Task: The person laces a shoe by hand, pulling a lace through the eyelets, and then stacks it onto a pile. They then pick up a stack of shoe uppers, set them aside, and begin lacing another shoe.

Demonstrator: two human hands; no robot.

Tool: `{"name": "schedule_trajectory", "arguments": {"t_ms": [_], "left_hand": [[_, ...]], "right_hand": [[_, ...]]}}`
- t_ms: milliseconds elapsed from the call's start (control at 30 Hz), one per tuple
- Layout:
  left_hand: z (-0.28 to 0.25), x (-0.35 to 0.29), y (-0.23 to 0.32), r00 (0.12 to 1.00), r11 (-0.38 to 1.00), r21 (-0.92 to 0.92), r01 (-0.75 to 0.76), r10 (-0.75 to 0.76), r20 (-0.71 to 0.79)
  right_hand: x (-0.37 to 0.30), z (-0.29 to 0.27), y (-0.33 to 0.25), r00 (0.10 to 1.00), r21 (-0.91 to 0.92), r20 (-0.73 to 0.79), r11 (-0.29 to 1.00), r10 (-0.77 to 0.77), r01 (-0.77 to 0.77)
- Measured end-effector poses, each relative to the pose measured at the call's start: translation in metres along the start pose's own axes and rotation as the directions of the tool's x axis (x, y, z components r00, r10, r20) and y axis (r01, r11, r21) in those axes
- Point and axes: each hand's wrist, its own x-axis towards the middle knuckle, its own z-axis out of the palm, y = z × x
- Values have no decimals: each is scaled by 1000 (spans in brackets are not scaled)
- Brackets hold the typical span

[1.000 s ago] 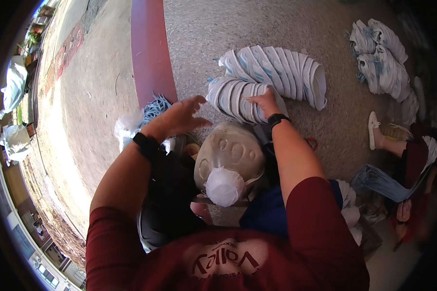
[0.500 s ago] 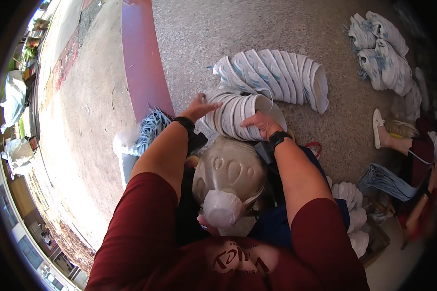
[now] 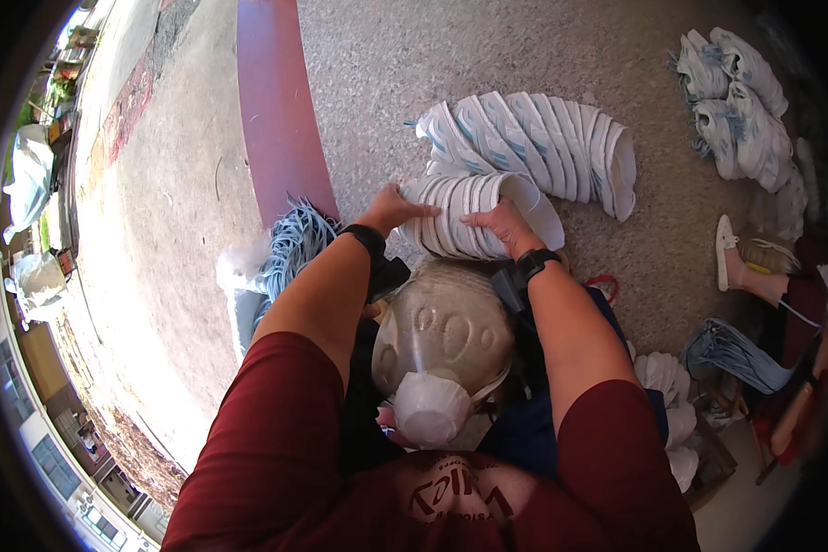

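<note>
Left hand (image 3: pixel 394 208) joined right hand (image 3: pixel 511 228) on nearer white stack (image 3: pixel 453 241) | fingers (image 3: pixel 423 211) half-curled, clasping it | apparently steadying; next likely needed even grip

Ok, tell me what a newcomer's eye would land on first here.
First, probably, the short white stack of nested pieces at the centre, held between the left hand and the right hand. Just beyond it on the floor lies a longer white stack with blue marks. The dull red stripe to the upper left also stands out, with a bundle of pale blue strips at its near end.
</note>
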Motion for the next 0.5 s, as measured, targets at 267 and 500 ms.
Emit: {"name": "schedule_trajectory", "arguments": {"t_ms": [267,500], "left_hand": [[11,-6,6,999,983,-179,43,-43,1],[23,-10,28,1000,973,-228,22,-19,16]], "right_hand": [[-1,20,-32,991,-601,-134,792,26,-102],[-3,3,-3,996,-16,-91,1000,-5,4]]}}
